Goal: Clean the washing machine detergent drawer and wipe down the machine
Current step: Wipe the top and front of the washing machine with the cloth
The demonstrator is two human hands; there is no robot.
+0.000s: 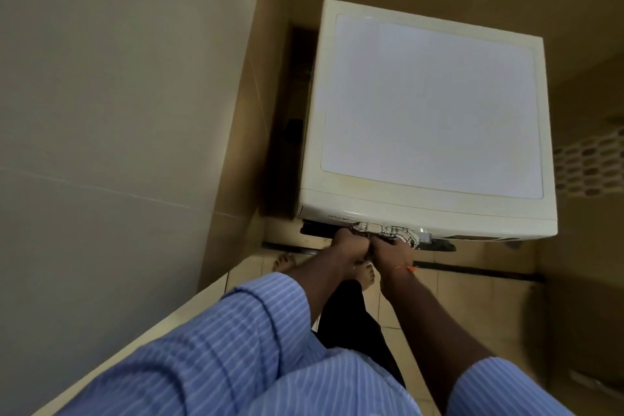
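**Wiping at the machine's front edge, drawer work unconfirmed**

Standing just before the washing machine [429, 111], blue striped sleeves [236, 331] reaching down toward its front lip, bare feet on the tiled floor [456, 280] below that lip. Gripping a patterned cloth [391, 231] with both hands pressed close together against the front panel, right under the top edge: left hand [349, 246] curled into a fist at the cloth's near end, right hand [391, 252] with fingers curled around the bunched fabric beside it. Sitting just left of the hands, a dark opening [317, 230] in the upper front of the machine, seemingly the detergent drawer slot; cannot tell whether the drawer itself is out, in, or cleaned, since the view is steep and the hands cover much of it. Judging from this, somewhere in the middle of the job: cloth in use on the front strip near the control dial [424, 234], while the sides and lower front stay out of sight. Further back, the machine's broad top looks pale and unmarked, though whether already wiped cannot be told. Beyond and left of the machine, plain wall [101, 111] and a dark gap.
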